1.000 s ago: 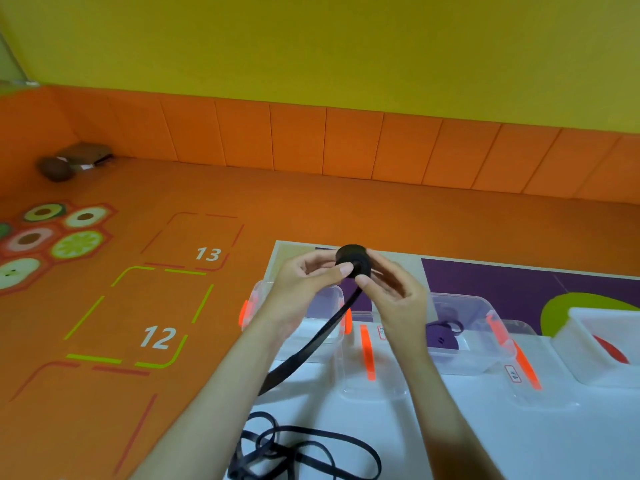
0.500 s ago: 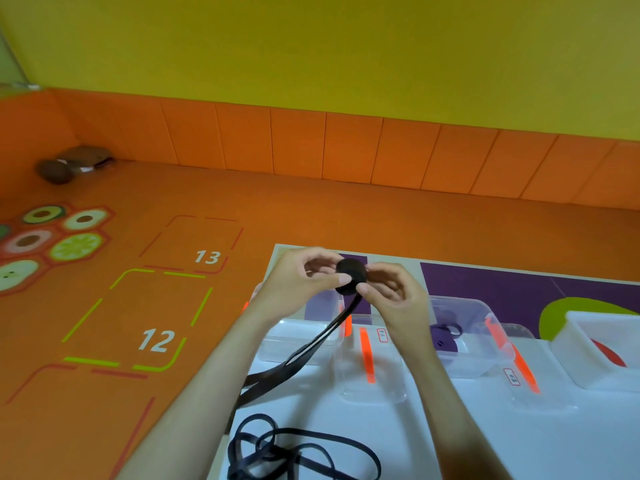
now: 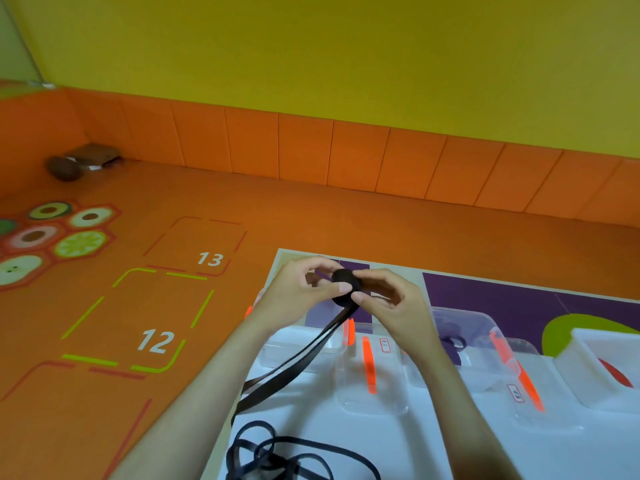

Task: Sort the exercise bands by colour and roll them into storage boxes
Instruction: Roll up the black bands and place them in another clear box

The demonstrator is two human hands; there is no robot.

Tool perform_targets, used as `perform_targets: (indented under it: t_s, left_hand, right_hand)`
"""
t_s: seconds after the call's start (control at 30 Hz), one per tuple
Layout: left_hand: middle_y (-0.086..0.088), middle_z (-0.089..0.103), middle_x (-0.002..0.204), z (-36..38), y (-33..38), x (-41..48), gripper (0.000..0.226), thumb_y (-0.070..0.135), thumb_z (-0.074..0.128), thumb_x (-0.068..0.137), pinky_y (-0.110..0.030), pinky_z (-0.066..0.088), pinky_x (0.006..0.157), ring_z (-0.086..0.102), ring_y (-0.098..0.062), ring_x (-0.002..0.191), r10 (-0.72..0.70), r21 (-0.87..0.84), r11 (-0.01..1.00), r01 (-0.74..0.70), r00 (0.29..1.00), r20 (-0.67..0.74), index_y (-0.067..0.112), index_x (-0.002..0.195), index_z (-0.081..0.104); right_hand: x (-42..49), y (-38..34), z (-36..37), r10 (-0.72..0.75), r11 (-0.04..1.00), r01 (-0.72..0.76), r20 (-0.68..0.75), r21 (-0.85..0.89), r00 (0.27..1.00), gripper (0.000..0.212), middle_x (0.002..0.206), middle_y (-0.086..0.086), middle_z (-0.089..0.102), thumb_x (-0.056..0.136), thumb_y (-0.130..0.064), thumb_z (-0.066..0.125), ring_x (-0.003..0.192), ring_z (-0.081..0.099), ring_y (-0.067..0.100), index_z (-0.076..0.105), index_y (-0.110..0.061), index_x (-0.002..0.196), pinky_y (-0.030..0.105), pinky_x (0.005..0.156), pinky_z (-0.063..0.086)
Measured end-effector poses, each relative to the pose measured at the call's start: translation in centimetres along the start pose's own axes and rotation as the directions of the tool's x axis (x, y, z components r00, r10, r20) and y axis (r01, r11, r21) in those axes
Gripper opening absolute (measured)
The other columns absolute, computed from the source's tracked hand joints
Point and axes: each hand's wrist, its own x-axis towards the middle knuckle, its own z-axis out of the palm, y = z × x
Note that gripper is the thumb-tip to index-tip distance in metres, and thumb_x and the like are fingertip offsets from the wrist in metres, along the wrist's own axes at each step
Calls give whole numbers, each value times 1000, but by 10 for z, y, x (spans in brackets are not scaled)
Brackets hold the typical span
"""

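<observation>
Two hands together, my left hand (image 3: 298,296) and right hand (image 3: 394,301) pinching black roll (image 3: 344,280). Thumb slip: coil springs loose. Hanging tail (image 3: 294,362) may snag tangled bands (image 3: 277,459) below.

The black roll (image 3: 344,284) has been lowered slightly in the view and is now less exposed. A second ago its top was plainly seen; now it is partly covered. The left grip (image 3: 298,296) and the right grip (image 3: 391,299) have been drawn closer together around it, with the fingers more curled. The hanging band (image 3: 294,365), seen earlier as one flat strap, is now parted into two strands, and a fold has been formed at its lower end.
</observation>
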Motion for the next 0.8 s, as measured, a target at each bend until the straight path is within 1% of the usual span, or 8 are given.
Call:
perform_targets:
  t_s: [0.1, 0.2, 0.27, 0.33, 0.47, 0.57, 0.7, 0.8]
  left_hand:
    - [-1, 78, 103, 11, -14, -8, 25, 26, 86, 85, -51, 59, 99, 75, -30, 99, -72, -196, 980, 42, 987, -145, 17, 108, 78]
    - [-6, 78, 109, 19, -21, -16, 29, 30, 84, 84, -52, 60, 99, 74, -32, 108, -117, -286, 957, 49, 967, -225, 18, 109, 77]
    - [0, 77, 106, 10, -19, -16, 26, 27, 85, 87, -40, 61, 95, 75, -21, 102, -89, -197, 979, 58, 984, -154, 21, 111, 77]
    - [8, 77, 102, -5, -11, -13, 23, 27, 85, 89, -28, 57, 90, 73, -10, 94, -38, 7, 999, 39, 999, -31, 26, 111, 76]
    - [11, 77, 96, -22, 11, -6, 18, 26, 86, 88, -24, 56, 83, 72, -10, 95, 13, 222, 975, -33, 996, 88, 23, 102, 76]
    - [12, 74, 100, -22, 21, -8, 14, 23, 78, 95, -20, 55, 79, 69, -5, 98, 85, 333, 935, -123, 988, 128, 22, 107, 71]
    - [8, 73, 104, -13, 14, -14, 13, 19, 74, 98, -16, 52, 82, 68, -7, 101, 144, 279, 949, -147, 989, 33, 22, 109, 69]
    - [4, 78, 102, -12, -1, -22, 20, 15, 82, 91, -36, 62, 90, 75, -17, 100, 28, 53, 998, -22, 994, -105, 23, 109, 75]
  right_hand:
    - [-9, 8, 22, 14, 994, 4, -162, 108, 987, 28, 109, -3, 78, 88, 3, 77, 106, 73, 12, 74, -9, 113, 19, 89, 55]
    - [-10, 12, 26, 17, 997, -3, -174, 76, 985, 25, 106, -4, 79, 89, 1, 77, 104, 74, 13, 76, -11, 111, 20, 88, 56]
    - [-5, 9, 17, 5, 1000, -8, -106, -22, 994, 25, 105, -8, 79, 89, -1, 78, 102, 74, 10, 77, -16, 110, 22, 88, 56]
    - [1, 4, 6, -19, 988, 19, 2, -152, 1000, 29, 106, -15, 78, 89, -2, 78, 103, 73, 7, 78, -23, 109, 26, 92, 57]
    - [8, -8, -4, -63, 950, 97, 121, -296, 991, 32, 107, -21, 76, 90, -5, 78, 107, 71, 6, 77, -30, 110, 26, 94, 58]
    - [5, -8, 4, -66, 979, 77, 67, -187, 996, 30, 107, -15, 76, 90, -3, 78, 105, 72, 10, 76, -23, 111, 27, 90, 59]
    - [-9, 2, 32, 42, 979, -2, -192, 205, 981, 26, 105, -2, 78, 87, 4, 78, 100, 75, 14, 70, -7, 110, 21, 85, 57]
    - [-5, 10, 39, 7, 996, 15, -229, 94, 973, 18, 104, -4, 79, 89, -1, 78, 98, 75, 13, 75, -9, 105, 20, 84, 56]
